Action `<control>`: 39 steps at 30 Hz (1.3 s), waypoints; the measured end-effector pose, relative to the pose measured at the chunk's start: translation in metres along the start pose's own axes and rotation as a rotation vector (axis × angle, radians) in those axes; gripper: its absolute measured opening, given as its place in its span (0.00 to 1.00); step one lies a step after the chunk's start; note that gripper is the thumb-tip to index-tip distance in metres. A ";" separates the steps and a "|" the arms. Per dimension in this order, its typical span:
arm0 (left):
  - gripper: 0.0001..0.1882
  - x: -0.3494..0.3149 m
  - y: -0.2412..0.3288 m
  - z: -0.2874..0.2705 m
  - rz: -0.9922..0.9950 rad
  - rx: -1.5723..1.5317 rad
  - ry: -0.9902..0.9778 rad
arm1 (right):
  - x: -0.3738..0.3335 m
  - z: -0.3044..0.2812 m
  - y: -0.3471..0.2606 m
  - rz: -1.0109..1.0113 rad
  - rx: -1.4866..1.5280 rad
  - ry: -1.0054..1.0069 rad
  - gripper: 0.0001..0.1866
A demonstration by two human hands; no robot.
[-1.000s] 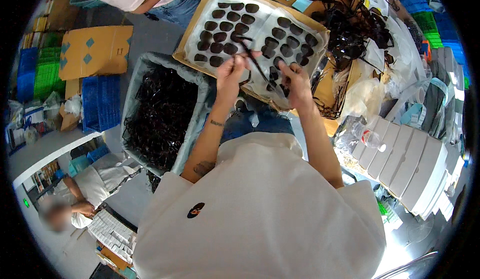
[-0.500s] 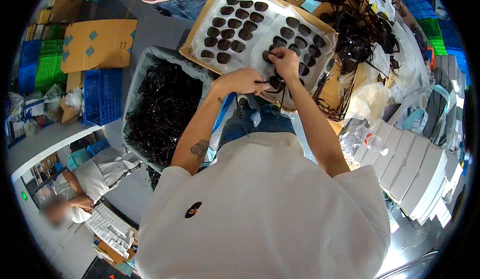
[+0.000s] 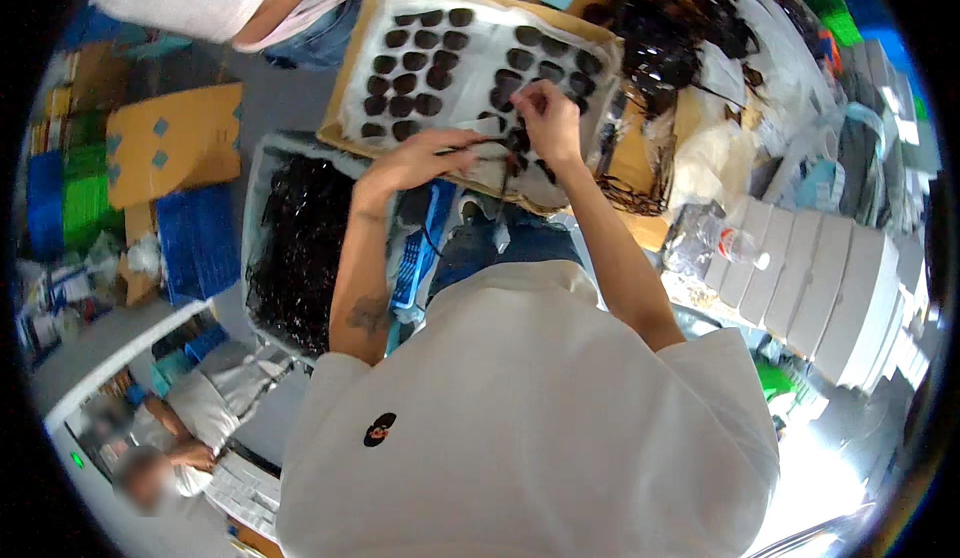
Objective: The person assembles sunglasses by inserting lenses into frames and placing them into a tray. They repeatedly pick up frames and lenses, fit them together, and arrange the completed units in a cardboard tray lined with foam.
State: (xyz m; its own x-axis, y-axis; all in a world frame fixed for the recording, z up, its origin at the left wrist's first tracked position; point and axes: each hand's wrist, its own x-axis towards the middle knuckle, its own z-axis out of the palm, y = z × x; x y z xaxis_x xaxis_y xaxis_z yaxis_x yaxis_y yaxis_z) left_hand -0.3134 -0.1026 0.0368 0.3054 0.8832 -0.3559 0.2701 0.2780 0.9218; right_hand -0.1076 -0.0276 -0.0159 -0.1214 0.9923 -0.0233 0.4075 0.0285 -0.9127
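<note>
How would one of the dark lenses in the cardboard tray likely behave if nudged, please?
The dark lenses look small and thin, so each is probably light. Most lie flat on white lining, so one would likely slide rather than roll. Their smooth-looking faces may be slippery to grip.

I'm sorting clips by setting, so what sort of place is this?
Probably an eyewear workshop or small factory: dark lens-like pieces lie in rows in a lined cardboard tray, a tangled heap of dark glasses frames lies beside it, and pale boxes stand packed together.
</note>
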 end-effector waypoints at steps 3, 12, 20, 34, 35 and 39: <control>0.19 -0.008 0.014 0.009 0.069 -0.279 0.240 | -0.035 -0.065 -0.037 0.025 0.245 0.311 0.17; 0.13 0.055 0.108 0.151 0.681 0.578 0.198 | -0.085 -0.207 -0.063 0.021 -0.041 -0.080 0.32; 0.14 0.119 0.087 0.212 0.664 0.587 -0.107 | -0.065 -0.266 0.015 -0.224 -0.416 0.232 0.21; 0.24 0.136 0.006 0.270 0.447 1.040 -0.073 | 0.071 -0.224 0.078 -0.197 -0.398 0.606 0.08; 0.24 0.142 -0.013 0.272 0.460 1.065 -0.084 | 0.080 -0.228 0.073 -0.262 -0.377 0.658 0.08; 0.25 0.151 -0.013 0.274 0.371 1.162 -0.193 | 0.132 -0.252 0.067 -0.284 -0.240 0.425 0.09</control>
State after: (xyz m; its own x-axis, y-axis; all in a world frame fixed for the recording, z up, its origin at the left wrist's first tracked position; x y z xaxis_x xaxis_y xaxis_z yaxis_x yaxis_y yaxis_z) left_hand -0.0202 -0.0767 -0.0705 0.6397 0.7396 -0.2093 0.7591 -0.5651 0.3233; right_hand 0.1315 0.1360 0.0230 0.0985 0.9017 0.4210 0.6124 0.2785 -0.7399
